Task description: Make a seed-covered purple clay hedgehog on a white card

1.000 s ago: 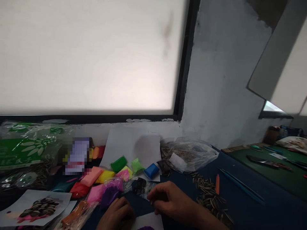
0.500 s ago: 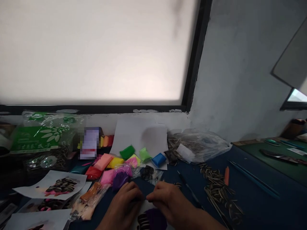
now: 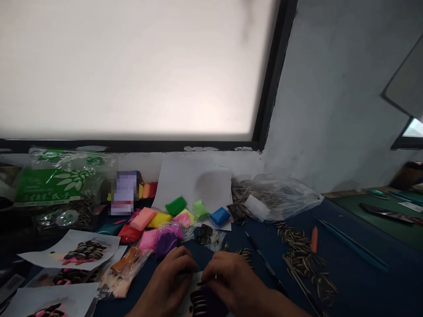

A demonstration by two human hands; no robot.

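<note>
A small white paper (image 3: 187, 307) lies low in front of me, partly covered by my hands. On it is a patch of flattened purple clay (image 3: 214, 304) with a row of striped sunflower seeds (image 3: 198, 301) along its left side. My left hand (image 3: 172, 275), fingers curled, holds the paper at its left edge. Over the clay, my right hand (image 3: 233, 277) pinches with thumb and forefinger at the top of the row. A dark seed (image 3: 200, 284) shows at those fingertips, though the fingers hide part of it.
Packets of coloured clay (image 3: 161, 220) lie beyond my hands. Papers with seed pictures (image 3: 85, 253) are at left. Right are a pen (image 3: 262, 257), loose seeds (image 3: 297, 251), tweezers (image 3: 302, 284) and an orange stick (image 3: 313, 240). A plastic bag (image 3: 280, 198) stands behind.
My right fingertips have lowered slightly toward the seed row, where a dark seed now shows at the top. My left hand stays on the paper. The view has shifted slightly.
</note>
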